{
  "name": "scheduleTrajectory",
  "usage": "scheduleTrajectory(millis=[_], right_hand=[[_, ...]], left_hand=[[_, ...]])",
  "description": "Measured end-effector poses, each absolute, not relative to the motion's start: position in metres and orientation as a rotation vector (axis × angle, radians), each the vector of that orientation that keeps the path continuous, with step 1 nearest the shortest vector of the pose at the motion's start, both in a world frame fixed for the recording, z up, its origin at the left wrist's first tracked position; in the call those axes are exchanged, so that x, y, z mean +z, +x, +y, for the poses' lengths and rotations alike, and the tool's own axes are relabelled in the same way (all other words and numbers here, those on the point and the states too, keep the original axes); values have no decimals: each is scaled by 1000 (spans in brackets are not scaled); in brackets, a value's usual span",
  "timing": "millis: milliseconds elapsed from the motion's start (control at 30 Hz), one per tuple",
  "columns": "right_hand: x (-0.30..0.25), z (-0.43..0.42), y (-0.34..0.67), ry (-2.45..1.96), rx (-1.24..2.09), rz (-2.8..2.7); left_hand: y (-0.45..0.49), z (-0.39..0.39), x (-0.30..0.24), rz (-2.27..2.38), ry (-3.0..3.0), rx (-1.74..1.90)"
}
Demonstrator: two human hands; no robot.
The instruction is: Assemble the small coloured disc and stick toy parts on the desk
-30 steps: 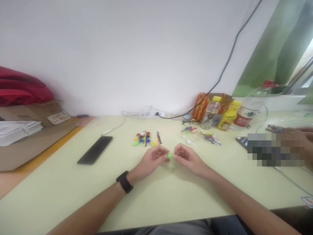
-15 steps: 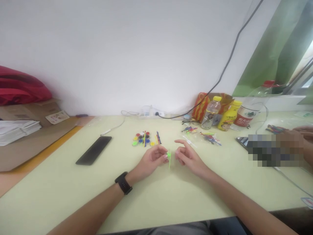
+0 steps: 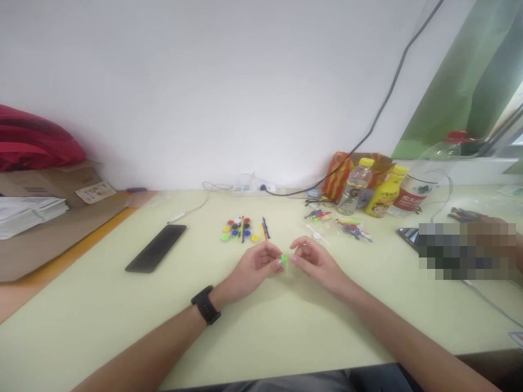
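Note:
My left hand [image 3: 260, 264] pinches a small bright green plastic piece [image 3: 285, 259] between thumb and fingertips. A thin, blurred pale green part of it extends downward; its exact kind is unclear. Just right of the piece is my right hand [image 3: 314, 264], fingers bent and thumb apart from the index finger, with nothing visible between them. Beyond my hands lie several round coloured plastic discs [image 3: 236, 230], with a few thin coloured sticks [image 3: 265, 228] beside them. Farther right are small bags of coloured plastic parts [image 3: 354, 230] and a white stick-like piece [image 3: 317, 234].
A black phone [image 3: 157, 249] lies on the left. Bottles, including a yellow bottle [image 3: 386, 193], stand at the back right near a power strip [image 3: 249, 185]. Cardboard and stacked papers [image 3: 30, 215] occupy the far left. Another person's hand [image 3: 496, 231] is at the right edge.
My right hand has come closer to the green piece, and its raised index finger has bent downward. My left hand keeps hold of the piece in nearly the same place.

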State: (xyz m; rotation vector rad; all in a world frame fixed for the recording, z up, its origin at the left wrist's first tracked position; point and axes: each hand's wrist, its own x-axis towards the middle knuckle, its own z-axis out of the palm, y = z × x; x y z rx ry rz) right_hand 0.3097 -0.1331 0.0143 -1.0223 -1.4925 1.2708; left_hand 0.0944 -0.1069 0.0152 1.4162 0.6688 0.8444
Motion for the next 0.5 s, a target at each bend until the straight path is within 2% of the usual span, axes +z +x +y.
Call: scheduleTrajectory(millis=[500], right_hand=[[6,-141,313,-995,901,-1678]], left_hand=[[94,-108,17,646,1424,865]])
